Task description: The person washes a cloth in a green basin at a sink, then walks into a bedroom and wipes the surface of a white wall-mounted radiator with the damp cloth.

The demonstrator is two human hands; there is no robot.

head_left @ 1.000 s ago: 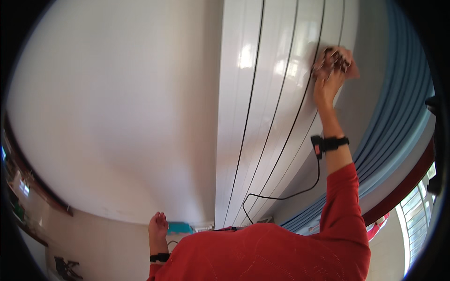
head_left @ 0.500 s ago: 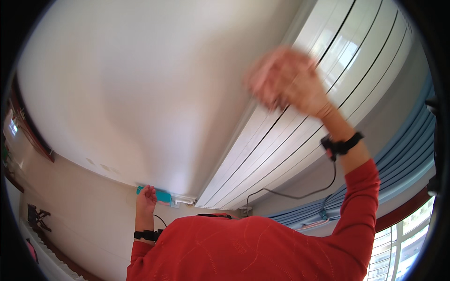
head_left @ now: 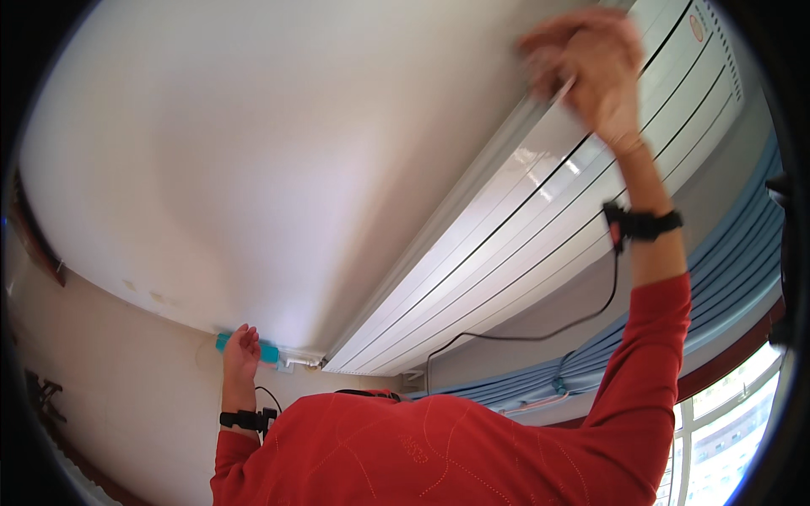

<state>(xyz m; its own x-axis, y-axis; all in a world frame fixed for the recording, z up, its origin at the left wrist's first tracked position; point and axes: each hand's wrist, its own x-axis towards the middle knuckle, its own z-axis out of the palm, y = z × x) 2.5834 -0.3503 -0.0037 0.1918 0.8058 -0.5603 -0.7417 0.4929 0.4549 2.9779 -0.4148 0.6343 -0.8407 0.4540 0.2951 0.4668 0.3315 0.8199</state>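
We see our right hand (head_left: 601, 84) raised to the far right, its fingers closed around a bunched, pinkish-red cloth (head_left: 582, 27). The cloth lies along the far left edge of a long, glossy white slatted panel (head_left: 506, 244), where that edge meets the pale, smooth wall (head_left: 253, 194). Our left hand (head_left: 242, 347) hangs lower, at the near left, its fingers loosely bent and, as far as we can make out, holding nothing. A teal box-like object (head_left: 268, 353) shows just behind it; we cannot tell whether the two touch.

We judge the work with the cloth to be under way rather than finished, since the hand is up at the panel with it. The slats show only shine and window reflections, with no visible line between parts gone over and parts left, so how much remains we cannot say.

Motion blur smears the right fingers and the cloth, and the hand hides part of the panel's far edge. We cannot tell whether the cloth presses on the surface or floats just off it. The dark object (head_left: 44, 396) at the near left is too dim to identify.
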